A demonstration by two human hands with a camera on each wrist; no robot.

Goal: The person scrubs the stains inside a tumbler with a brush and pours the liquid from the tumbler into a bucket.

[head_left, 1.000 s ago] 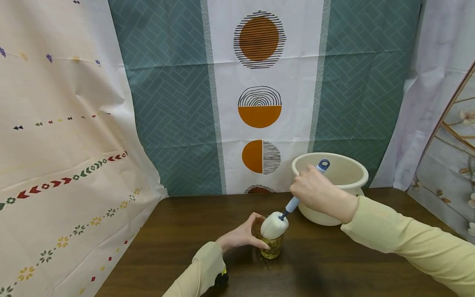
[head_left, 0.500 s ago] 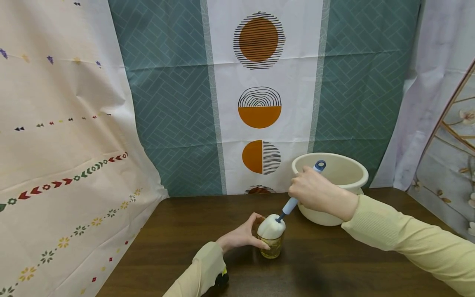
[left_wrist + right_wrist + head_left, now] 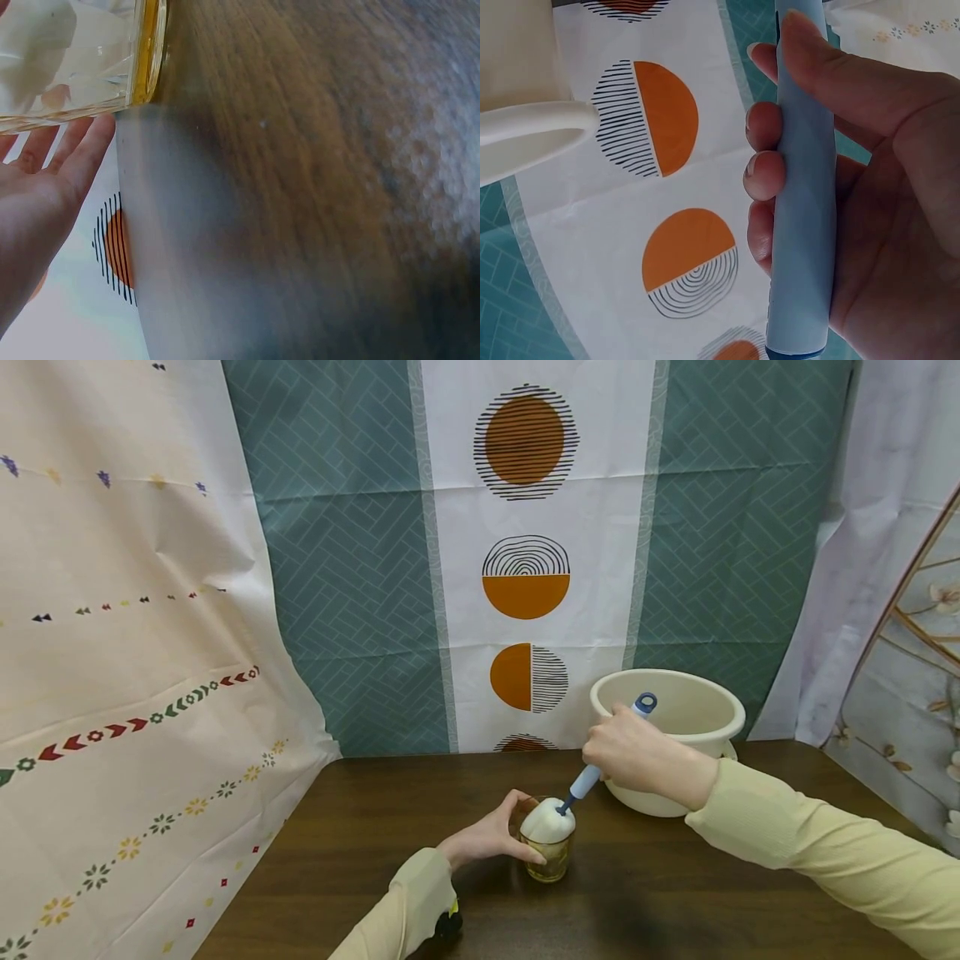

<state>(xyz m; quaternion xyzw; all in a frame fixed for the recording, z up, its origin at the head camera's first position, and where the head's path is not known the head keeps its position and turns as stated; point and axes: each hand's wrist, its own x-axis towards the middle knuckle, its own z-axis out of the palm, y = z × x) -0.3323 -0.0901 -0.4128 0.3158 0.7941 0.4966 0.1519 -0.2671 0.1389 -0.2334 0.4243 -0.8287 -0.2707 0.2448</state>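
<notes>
An amber drinking glass [image 3: 553, 862] stands upright on the dark wooden table [image 3: 360, 860]. My left hand [image 3: 489, 837] holds it from the side, thumb in front and fingers behind. In the left wrist view the glass [image 3: 90, 75] shows its base, with white sponge visible through the wall. The white head [image 3: 546, 822] of a sponge cup brush sits inside the glass, its top bulging above the rim. My right hand [image 3: 643, 750] grips the brush's light blue handle [image 3: 585, 782], which tilts up to the right. In the right wrist view curled fingers wrap this handle [image 3: 804, 217].
A cream-coloured basin [image 3: 667, 793] stands at the back right, just behind my right hand. A small black object [image 3: 448, 923] lies beside the left sleeve, partly hidden. Patterned cloths [image 3: 345, 568] hang behind the table and at both sides.
The sponge head has moved down and slightly left, deeper into the glass. My right hand and the handle have lowered a little with it. The left hand and the glass stay in place.
</notes>
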